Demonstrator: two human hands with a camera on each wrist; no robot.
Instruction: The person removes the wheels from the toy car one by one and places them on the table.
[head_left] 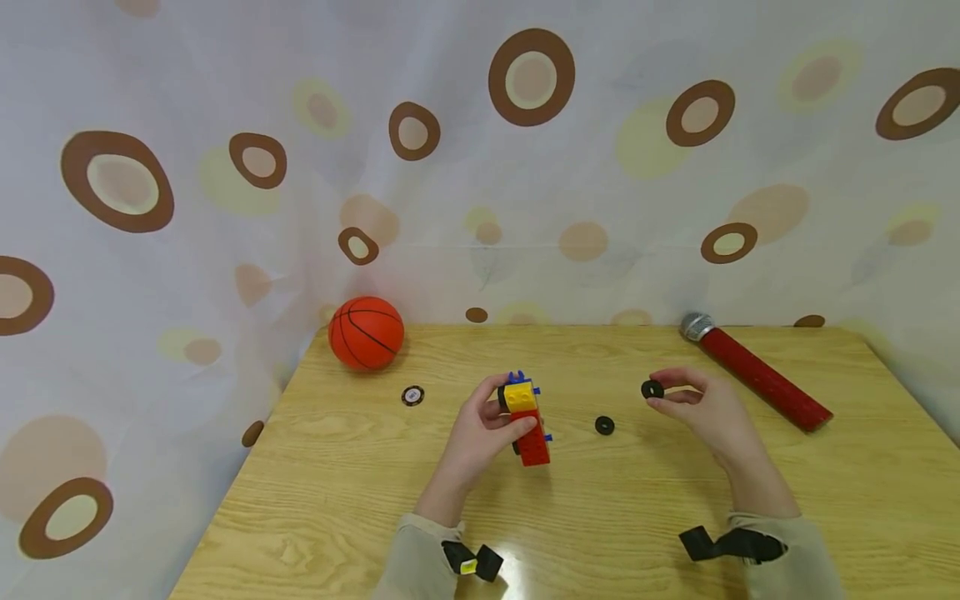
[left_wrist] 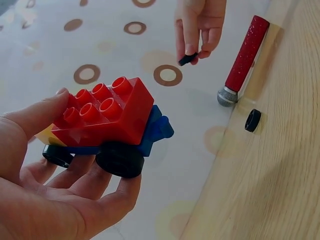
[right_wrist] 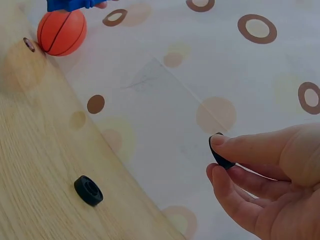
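One wheel pinched between right fingers (held above table).

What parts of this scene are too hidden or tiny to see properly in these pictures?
- Red, yellow and blue toy brick car: head view, the left hand covers its near side, so wheels there go uncounted.
- Small black wheel pinched by the right hand: right wrist view, fingertips hide most of it.
- Small round disc on the wooden table: head view, its marking is too small to read.

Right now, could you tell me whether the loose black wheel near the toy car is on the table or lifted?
On the table: the loose wheel lies on the wooden table, untouched.
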